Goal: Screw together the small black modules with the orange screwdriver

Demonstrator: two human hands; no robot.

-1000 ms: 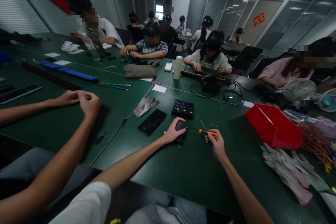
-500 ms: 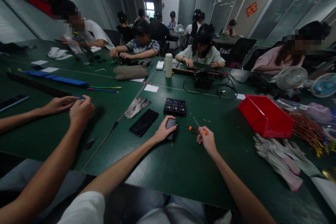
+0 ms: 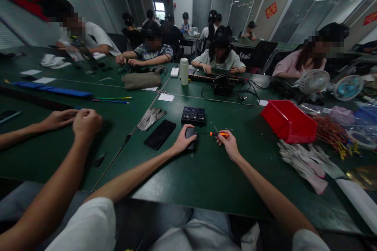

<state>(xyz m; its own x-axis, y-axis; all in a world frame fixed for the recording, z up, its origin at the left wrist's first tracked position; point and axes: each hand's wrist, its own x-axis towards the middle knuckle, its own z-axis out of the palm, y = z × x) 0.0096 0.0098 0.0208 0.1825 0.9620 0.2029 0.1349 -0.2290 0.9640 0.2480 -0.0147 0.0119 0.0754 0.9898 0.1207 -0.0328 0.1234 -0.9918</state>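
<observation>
My left hand [image 3: 183,140] is closed around a small dark box [image 3: 190,133], holding it on the green table. In my right hand [image 3: 229,144] is a screwdriver [image 3: 223,134] with an orange and black handle. Its thin shaft points left, and the tip is at or near the box's right side; whether they touch I cannot tell. Just beyond the box sits a black tray [image 3: 193,115] with several compartments that hold small parts. A black phone [image 3: 160,134] and a grey-white glove [image 3: 152,118] lie left of my left hand.
A red bin [image 3: 290,121], pale work gloves [image 3: 303,164] and bundled wires [image 3: 335,133] lie to the right. A green bottle [image 3: 184,71] stands farther back. At the left, a co-worker's hands [image 3: 85,123] hold a dark strip. Other people sit across the table.
The camera view has shifted slightly to the right. The screwdriver now lies more level, with its tip close to the box. My left hand keeps its hold.
</observation>
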